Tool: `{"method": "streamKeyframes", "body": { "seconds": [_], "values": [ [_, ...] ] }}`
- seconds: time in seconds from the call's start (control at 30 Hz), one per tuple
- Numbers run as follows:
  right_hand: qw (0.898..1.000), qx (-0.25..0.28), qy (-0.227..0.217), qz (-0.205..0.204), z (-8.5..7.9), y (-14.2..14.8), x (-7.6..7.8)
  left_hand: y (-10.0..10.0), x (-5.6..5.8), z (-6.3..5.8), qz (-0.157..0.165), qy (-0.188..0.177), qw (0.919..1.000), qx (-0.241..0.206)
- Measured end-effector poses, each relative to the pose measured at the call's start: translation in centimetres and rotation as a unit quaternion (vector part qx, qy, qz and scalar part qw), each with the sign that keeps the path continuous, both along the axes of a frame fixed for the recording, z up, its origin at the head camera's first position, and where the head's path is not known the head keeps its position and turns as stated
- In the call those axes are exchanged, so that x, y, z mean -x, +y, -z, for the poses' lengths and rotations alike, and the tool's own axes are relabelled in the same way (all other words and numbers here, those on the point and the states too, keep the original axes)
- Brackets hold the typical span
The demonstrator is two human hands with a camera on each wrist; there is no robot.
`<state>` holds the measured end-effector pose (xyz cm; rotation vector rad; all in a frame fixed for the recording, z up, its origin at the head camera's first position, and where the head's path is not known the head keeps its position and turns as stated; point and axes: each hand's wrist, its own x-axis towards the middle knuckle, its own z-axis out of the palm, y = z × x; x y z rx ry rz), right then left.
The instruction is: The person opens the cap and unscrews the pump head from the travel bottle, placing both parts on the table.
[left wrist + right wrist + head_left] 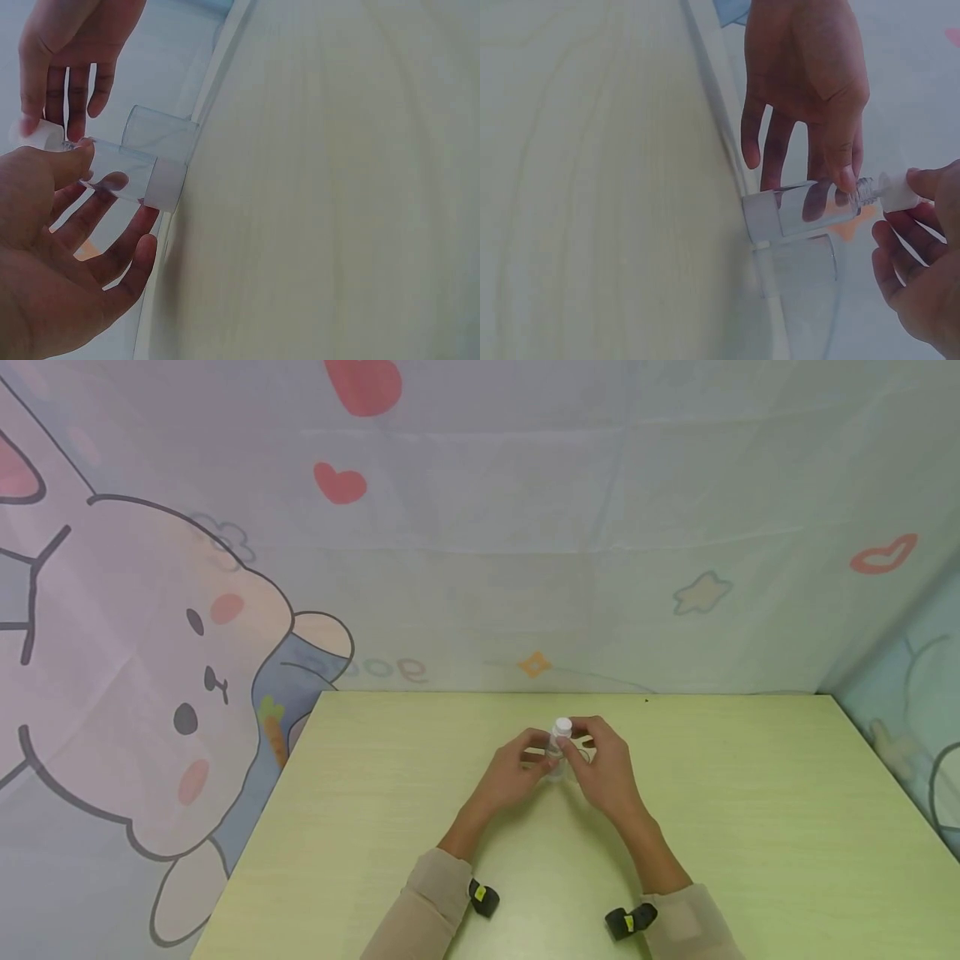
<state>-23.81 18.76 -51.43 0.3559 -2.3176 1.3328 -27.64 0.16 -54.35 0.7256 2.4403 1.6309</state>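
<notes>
A small clear bottle (pixel 802 208) with a whitish lower end stands upright on the table. My left hand (pixel 516 770) holds its body between thumb and fingers. At the bottle's mouth, my right hand (pixel 606 770) pinches a white cap (pixel 897 192) between thumb and fingertips. Screw threads (pixel 865 191) show below the cap in the right wrist view, so it is not fully down on the neck. Close beside the bottle, an empty-looking clear cup or cover (pixel 159 135) stands on the table, partly hidden by my right hand in the head view.
The pale wooden table (pixel 390 793) ends at a printed cloth backdrop (pixel 480 568) at the back and left. A black wrist camera (pixel 483 898) sits on the left cuff and another black camera (pixel 630 921) on the right.
</notes>
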Motion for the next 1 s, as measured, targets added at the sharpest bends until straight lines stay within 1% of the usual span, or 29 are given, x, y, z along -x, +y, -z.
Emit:
{"method": "streamKeyframes", "body": {
  "seconds": [0.23, 0.5, 0.77, 1.0],
  "values": [
    [1.0, 0.014, 0.006, 0.011, -0.4, 0.2, -0.1, 0.0, 0.0, 0.0, -0.001, -0.004, 1.0, 0.007],
    [0.999, 0.024, 0.012, 0.018, -0.3, 0.6, 0.2, 0.1, -0.1, -0.1, -0.006, -0.005, 0.9999, 0.009],
    [0.999, 0.039, -0.017, 0.018, -0.6, 0.9, 0.0, 0.1, -0.1, -0.1, -0.006, -0.006, 0.9999, 0.008],
    [0.998, 0.045, -0.029, 0.027, -0.9, 1.4, 0.1, 0.0, 0.0, 0.0, -0.006, -0.007, 0.9999, 0.012]
  ]
}}
